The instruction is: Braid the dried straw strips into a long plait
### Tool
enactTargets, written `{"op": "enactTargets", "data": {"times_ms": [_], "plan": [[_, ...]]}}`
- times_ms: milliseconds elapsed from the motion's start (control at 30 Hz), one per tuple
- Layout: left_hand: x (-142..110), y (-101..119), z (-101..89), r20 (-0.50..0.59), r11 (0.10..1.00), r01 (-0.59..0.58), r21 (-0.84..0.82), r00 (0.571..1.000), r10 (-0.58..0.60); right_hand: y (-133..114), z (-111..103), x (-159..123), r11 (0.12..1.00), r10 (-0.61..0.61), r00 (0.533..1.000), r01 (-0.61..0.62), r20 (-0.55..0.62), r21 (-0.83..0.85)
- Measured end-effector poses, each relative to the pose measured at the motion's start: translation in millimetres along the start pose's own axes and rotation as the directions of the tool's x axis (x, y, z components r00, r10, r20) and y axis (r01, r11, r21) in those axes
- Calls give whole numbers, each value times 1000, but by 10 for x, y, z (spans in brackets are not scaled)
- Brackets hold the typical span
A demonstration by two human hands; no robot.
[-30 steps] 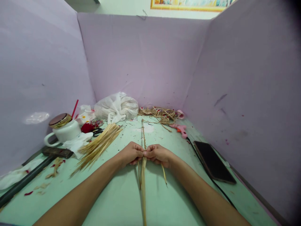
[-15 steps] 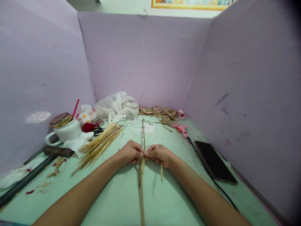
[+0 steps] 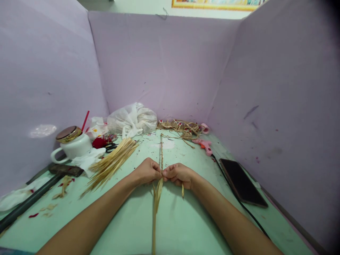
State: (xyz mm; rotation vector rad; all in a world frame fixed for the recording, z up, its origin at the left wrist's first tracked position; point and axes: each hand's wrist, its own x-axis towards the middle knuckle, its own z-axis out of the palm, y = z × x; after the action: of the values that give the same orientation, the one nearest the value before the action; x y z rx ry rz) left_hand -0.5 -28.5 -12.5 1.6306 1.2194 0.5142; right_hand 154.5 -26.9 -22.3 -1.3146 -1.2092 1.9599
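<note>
A thin braided straw cord runs from the far part of the table toward me and ends at my fingertips. My left hand pinches its near end from the left. Close against it, my right hand pinches the same spot from the right, fingers curled. Loose flat straw strands hang from the pinch toward the table's near edge. The tip of another strand sticks out below my right hand. The exact crossing of the strands is hidden by my fingers.
To the left lie a straw bundle, a hammer, a lidded white mug and scissors. A white plastic bag and a heap of braided cord lie behind. On the right are a pink glue gun and a phone.
The long loose strands below the pinch have swung to the left and spread apart. Both hands stay pinched at nearly the same place.
</note>
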Motion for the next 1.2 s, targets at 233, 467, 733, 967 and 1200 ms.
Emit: {"op": "enactTargets", "data": {"times_ms": [233, 467, 733, 967, 1200], "plan": [[38, -79, -2, -52, 990, -2, 138, 999, 9, 31, 48, 3, 997, -57, 996, 54, -69, -45], [-67, 30, -48, -5, 952, -66, 298, 998, 70, 46, 123, 28, 996, -74, 978, 61, -195, -70], [-257, 182, 148, -206, 799, 40, 600, 973, 106, 50, 160, 14, 994, -83, 976, 95, -201, 49], [-340, 179, 401, -220, 704, 31, 710, 959, 179, 28, 127, -16, 995, -103, 979, 103, -174, -9], [-249, 226, 28, -223, 904, 123, 409, 974, -31, 26, 59, -7, 993, -120, 990, 117, -74, -32]]}}
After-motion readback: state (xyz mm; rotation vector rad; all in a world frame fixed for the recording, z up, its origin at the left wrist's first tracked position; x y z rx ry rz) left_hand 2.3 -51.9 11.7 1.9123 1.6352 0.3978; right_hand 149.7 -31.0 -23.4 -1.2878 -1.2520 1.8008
